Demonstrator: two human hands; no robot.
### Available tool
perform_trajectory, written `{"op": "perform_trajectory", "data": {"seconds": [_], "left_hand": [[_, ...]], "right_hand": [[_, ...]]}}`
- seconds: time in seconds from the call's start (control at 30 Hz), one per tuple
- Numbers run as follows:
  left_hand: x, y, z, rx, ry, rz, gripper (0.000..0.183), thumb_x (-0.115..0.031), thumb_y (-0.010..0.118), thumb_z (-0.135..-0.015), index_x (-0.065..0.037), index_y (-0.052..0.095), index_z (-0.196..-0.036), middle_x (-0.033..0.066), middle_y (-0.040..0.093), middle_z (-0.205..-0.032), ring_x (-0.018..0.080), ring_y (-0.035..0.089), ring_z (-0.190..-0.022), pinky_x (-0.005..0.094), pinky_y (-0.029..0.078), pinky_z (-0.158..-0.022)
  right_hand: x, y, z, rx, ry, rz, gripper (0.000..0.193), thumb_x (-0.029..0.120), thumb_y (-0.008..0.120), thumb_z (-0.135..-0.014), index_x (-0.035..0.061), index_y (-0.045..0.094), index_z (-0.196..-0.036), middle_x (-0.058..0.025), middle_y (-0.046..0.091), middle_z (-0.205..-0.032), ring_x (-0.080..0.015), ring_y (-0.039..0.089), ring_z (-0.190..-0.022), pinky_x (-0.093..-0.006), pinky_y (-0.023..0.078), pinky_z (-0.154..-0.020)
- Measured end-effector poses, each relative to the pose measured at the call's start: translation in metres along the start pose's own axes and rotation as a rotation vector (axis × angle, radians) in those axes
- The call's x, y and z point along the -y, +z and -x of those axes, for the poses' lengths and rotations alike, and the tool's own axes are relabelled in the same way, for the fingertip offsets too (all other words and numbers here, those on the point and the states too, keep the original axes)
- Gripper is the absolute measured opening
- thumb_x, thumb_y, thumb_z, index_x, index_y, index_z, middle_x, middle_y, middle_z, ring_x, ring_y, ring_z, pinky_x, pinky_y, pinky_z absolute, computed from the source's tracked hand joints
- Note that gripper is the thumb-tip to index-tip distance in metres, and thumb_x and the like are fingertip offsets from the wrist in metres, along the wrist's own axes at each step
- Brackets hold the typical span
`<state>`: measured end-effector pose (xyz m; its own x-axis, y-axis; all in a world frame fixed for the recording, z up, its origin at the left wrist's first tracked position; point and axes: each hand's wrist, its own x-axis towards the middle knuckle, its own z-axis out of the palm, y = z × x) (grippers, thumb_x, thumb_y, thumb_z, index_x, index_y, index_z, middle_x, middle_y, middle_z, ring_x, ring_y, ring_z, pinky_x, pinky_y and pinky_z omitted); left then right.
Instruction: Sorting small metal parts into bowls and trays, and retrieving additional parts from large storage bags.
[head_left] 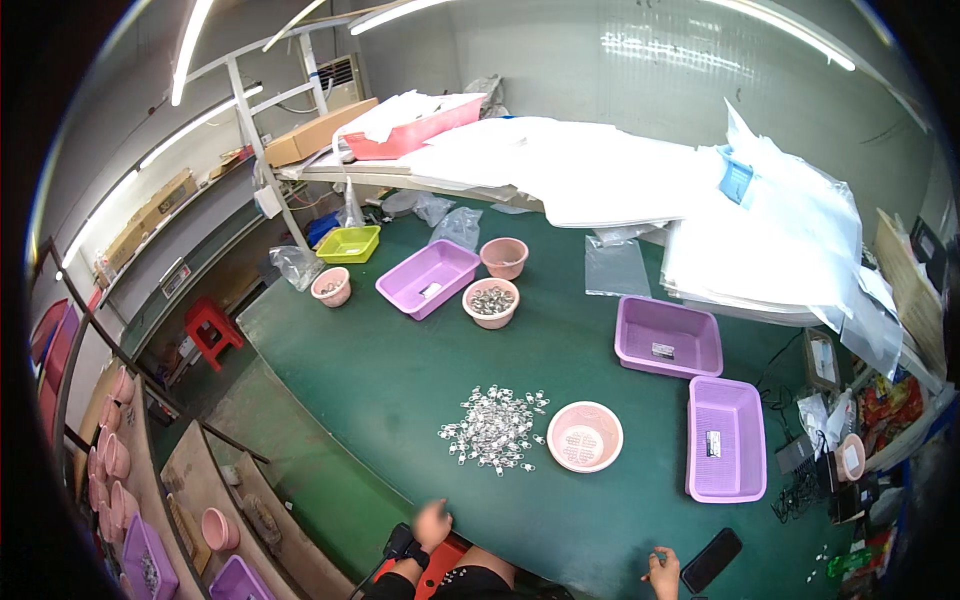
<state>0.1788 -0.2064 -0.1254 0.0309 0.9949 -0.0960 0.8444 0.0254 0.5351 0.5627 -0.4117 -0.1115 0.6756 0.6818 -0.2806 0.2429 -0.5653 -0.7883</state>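
My left hand (433, 526), with a black band at its wrist, is at the table's near edge; blur smears its fingers. At the lower edge my right hand (662, 574) has its fingers curled in; a tiny dark spot shows by the fingertips, and what they hold, if anything, is too small to name. Just right of it lies a black phone (711, 559). Beyond both hands, small silvery metal pieces like zipper pulls (494, 428) are heaped on the green table (370, 370). A pale pink round bowl (585, 437) with a perforated bottom stands right of the heap.
Two purple baskets (726, 440) stand at the right. Farther back are another purple basket (428, 278), a pink bowl of metal pieces (491, 302) and a lime tray (348, 244). White sheets (620, 170) cover the raised shelf. Shelves with pink bowls (117, 458) line the left.
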Motion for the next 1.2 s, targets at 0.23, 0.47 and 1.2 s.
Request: {"op": "perform_trajectory", "data": {"seconds": [0.23,0.47,1.2], "left_hand": [[-0.033,0.007,-0.009,0.058,0.238,-0.082,0.039,-0.023,0.052,-0.065,-0.009,0.045,-0.101,0.0137,0.04,-0.105,0.0295,0.036,-0.099,0.0385,0.031,-0.079],[-0.01,0.016,-0.001,0.097,0.299,-0.339,0.052,-0.032,0.052,-0.067,-0.014,0.035,-0.112,0.0138,0.028,-0.118,0.0309,0.023,-0.11,0.0433,0.021,-0.087],[0.04,-0.023,-0.03,0.229,-0.155,-0.389,0.079,-0.048,0.054,-0.061,-0.013,0.017,-0.121,0.0125,0.011,-0.126,0.0312,0.013,-0.115,0.0481,0.018,-0.089]], "right_hand": [[0.015,-0.018,0.005,-0.148,0.016,0.076,0.016,0.005,0.048,-0.069,-0.0022,0.049,-0.084,-0.0093,0.05,-0.053,-0.0144,0.051,-0.047,-0.0264,0.041,-0.044],[-0.008,0.001,-0.011,-0.146,-0.075,0.094,0.019,0.004,0.051,-0.065,0.0014,0.05,-0.084,-0.0116,0.053,-0.069,-0.0199,0.051,-0.065,-0.0279,0.04,-0.06],[0.045,0.043,0.029,0.098,-0.13,0.622,0.061,0.025,0.055,-0.064,0.0094,0.026,-0.115,-0.016,0.029,-0.115,-0.0356,0.026,-0.104,-0.0438,0.025,-0.083]]}}
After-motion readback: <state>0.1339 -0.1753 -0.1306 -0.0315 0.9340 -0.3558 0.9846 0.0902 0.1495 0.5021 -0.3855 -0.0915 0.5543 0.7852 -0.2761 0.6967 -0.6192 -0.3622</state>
